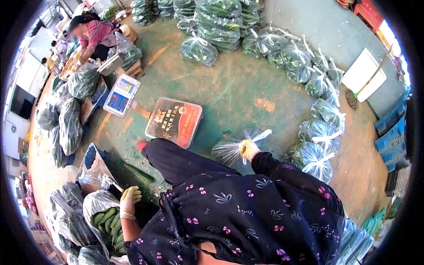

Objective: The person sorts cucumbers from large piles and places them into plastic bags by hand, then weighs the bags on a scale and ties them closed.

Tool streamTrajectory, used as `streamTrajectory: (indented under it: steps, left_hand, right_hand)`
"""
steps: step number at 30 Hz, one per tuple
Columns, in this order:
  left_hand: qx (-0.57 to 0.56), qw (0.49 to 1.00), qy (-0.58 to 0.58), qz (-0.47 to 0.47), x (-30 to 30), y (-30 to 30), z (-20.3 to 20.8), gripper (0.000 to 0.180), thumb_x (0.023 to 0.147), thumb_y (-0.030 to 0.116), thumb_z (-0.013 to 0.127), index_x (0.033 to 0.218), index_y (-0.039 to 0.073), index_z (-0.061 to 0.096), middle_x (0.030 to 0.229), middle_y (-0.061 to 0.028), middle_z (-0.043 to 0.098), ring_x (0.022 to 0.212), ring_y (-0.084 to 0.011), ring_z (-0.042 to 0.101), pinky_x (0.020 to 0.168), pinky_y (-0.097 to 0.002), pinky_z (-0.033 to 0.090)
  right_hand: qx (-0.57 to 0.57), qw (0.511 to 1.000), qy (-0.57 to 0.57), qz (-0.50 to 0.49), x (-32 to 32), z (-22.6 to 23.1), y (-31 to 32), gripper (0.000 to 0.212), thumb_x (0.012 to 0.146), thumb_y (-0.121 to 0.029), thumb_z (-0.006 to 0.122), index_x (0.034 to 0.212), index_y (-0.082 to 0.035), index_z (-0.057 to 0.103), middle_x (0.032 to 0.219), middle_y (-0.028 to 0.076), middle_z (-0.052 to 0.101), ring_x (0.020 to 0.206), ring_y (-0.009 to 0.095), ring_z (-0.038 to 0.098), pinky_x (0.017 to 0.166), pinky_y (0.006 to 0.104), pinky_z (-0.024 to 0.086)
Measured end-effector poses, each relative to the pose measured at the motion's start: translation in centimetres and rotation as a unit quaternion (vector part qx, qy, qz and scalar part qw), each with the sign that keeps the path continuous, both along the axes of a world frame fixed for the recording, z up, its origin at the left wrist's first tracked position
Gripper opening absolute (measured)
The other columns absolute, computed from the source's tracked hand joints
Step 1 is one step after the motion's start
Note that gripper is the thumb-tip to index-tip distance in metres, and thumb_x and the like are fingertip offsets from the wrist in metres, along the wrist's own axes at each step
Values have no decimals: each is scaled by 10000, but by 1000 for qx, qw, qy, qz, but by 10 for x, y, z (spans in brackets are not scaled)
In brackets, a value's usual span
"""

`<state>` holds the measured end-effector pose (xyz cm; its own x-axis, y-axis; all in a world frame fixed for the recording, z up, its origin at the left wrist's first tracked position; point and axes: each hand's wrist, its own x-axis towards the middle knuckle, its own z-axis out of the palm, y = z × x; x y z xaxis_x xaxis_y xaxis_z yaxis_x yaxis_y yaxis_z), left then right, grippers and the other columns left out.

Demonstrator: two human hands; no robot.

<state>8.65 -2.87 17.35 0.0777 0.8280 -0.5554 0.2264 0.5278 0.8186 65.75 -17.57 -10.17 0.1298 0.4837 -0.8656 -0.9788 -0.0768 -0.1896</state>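
Right hand (250,151) clenched on 1 clear bag (226,149) by its neck: grip high, bunch plastic tight. Left hand (130,202) curled beside cucumber bag (98,199); can't tell if holding.

Wears a loose black top (251,216) scattered with small pink-magenta, bow-shaped flowers (192,220) and finer sprigs (223,197) outlined in greyish white. Has a dark right sleeve (267,164) reaching nearly to the wrist and a patterned left sleeve (142,236) ending short along the forearm. Also wears plain dark trousers (185,161), reddish-pink footwear (141,146) glimpsed at the tip, and pale yellowish gloves (128,210) on left hand (130,198) and right hand (249,150).
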Motion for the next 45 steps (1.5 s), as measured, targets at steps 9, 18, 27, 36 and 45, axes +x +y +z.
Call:
streamTrajectory:
  steps: [9, 18, 27, 36, 45]
  left_hand:
    - [137, 989, -50, -17, -17, 76, 43, 319, 939, 382, 601, 1015, 82, 677, 838, -16, 668, 702, -112, 616, 659, -248, 499]
    - [72, 995, -19, -60, -91, 99, -3, 242, 942, 312, 580, 973, 96, 683, 841, -8, 673, 719, -154, 620, 664, -304, 486]
    - [56, 994, 62, -66, -3, 115, -5, 176, 896, 213, 563, 972, 135, 702, 897, -10, 688, 833, -187, 632, 720, -333, 475]
    - [93, 948, 123, -279, 267, 167, 14, 177, 897, 226, 560, 968, 138, 696, 887, -16, 684, 817, -193, 632, 705, -336, 478]
    - [94, 901, 202, -373, 389, 191, 10, 178, 897, 239, 557, 964, 140, 690, 876, -22, 680, 801, -199, 632, 690, -340, 481]
  right_hand:
    - [107, 986, -14, -126, 19, 82, -4, 256, 949, -244, 532, 756, -101, 444, 516, -7, 435, 402, 146, 470, 410, 261, 463]
    - [147, 951, -131, -240, 57, 143, -39, 186, 918, -170, 605, 817, -104, 465, 598, 5, 477, 469, 153, 499, 410, 259, 436]
    - [198, 903, -248, -289, 94, 174, -50, 184, 865, -63, 630, 744, -93, 495, 571, 4, 473, 443, 158, 450, 447, 279, 386]
    - [228, 851, -226, -416, 180, 141, -75, 152, 825, 25, 600, 728, -57, 517, 617, 25, 499, 509, 157, 456, 520, 301, 411]
    - [148, 781, -384, -471, 349, 191, -164, 176, 775, 12, 621, 700, -98, 505, 606, 13, 490, 538, 157, 492, 570, 352, 484]
